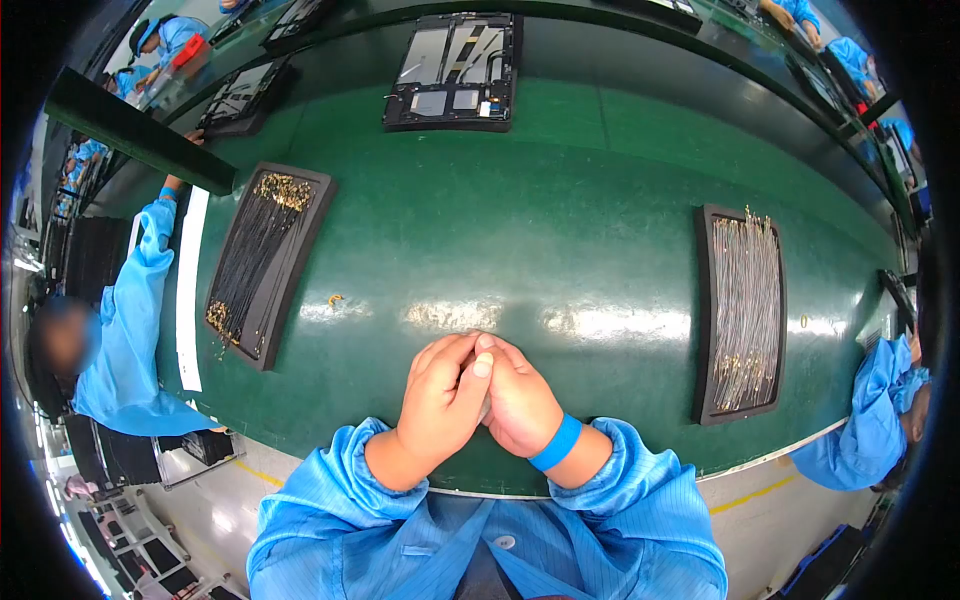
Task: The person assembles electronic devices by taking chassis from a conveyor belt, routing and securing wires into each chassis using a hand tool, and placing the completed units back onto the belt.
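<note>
My left hand point(440, 398) and my right hand point(522, 398) are together over the near edge of the green table point(480, 240), fingers closed against each other. A small yellowish tip shows at the thumb; whether anything is held between them cannot be made out. A blue band point(556, 442) circles my right wrist. To the left lies a dark tray point(322, 200) of black cables with gold ends. On the right is another dark tray point(705, 310), filled with grey cables.
An opened device point(450, 75) lies at the far middle, and another point(240, 98) at the far left. A small orange piece point(335, 299) is on the table. Co-workers in blue sit left point(135, 330) and right point(865, 420). A dark green post point(140, 130) slants at upper left.
</note>
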The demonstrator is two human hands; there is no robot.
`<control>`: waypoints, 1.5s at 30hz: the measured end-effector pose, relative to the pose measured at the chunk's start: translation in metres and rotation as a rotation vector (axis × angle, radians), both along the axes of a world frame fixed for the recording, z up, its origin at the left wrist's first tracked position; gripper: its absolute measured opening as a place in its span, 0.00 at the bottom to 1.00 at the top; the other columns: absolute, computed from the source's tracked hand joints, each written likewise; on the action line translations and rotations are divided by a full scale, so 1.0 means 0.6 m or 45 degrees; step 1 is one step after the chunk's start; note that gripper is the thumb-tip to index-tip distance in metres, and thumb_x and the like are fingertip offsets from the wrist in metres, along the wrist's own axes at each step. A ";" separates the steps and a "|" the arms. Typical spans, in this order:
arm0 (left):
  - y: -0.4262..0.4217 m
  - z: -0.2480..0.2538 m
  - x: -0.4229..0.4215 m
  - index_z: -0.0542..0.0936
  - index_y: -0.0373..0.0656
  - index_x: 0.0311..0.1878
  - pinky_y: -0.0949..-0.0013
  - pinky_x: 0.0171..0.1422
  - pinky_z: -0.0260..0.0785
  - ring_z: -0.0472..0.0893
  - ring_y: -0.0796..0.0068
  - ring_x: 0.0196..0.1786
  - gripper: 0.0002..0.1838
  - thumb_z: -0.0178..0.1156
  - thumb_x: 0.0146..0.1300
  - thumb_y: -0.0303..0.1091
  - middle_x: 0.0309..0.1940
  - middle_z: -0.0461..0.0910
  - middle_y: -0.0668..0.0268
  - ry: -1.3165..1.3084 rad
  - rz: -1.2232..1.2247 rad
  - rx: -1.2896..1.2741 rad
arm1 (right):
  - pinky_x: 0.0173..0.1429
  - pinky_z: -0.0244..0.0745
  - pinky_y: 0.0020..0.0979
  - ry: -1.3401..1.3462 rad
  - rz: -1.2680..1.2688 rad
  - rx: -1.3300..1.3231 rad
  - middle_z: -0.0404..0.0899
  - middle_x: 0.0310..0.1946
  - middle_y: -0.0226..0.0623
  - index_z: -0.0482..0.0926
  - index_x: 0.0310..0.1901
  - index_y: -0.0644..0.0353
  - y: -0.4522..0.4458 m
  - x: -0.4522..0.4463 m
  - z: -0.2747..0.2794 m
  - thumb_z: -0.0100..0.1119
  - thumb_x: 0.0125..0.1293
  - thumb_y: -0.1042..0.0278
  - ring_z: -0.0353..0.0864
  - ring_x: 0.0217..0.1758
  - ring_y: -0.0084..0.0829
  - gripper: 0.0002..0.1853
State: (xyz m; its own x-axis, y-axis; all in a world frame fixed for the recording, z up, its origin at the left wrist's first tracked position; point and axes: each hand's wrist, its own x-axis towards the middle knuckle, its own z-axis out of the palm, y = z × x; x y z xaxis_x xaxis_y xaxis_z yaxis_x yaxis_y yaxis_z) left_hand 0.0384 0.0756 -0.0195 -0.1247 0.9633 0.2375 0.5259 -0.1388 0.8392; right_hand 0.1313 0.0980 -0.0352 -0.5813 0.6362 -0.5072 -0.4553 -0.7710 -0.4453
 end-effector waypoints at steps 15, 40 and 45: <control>0.000 -0.004 -0.002 0.72 0.32 0.36 0.63 0.39 0.64 0.74 0.57 0.34 0.12 0.50 0.55 0.33 0.31 0.74 0.53 0.014 0.009 0.028 | 0.35 0.67 0.21 0.021 -0.007 0.020 0.71 0.31 0.31 0.69 0.41 0.62 0.003 -0.001 0.008 0.36 0.64 0.59 0.70 0.34 0.20 0.16; 0.380 0.011 -0.178 0.47 0.37 0.60 0.59 0.59 0.51 0.61 0.58 0.52 0.35 0.44 0.59 0.51 0.60 0.44 0.49 -1.656 0.739 -0.228 | 0.35 0.71 0.29 -0.138 0.206 -0.279 0.65 0.48 0.47 0.53 0.56 0.67 0.019 0.044 0.021 0.41 0.62 0.52 0.72 0.37 0.31 0.29; 0.420 0.007 -0.207 0.65 0.39 0.49 0.66 0.60 0.51 0.59 0.66 0.52 0.22 0.51 0.57 0.43 0.48 0.59 0.58 -1.729 1.050 -0.253 | 0.38 0.70 0.28 -0.108 0.314 -0.350 0.66 0.49 0.45 0.53 0.56 0.67 0.029 0.049 0.019 0.40 0.62 0.52 0.72 0.38 0.31 0.29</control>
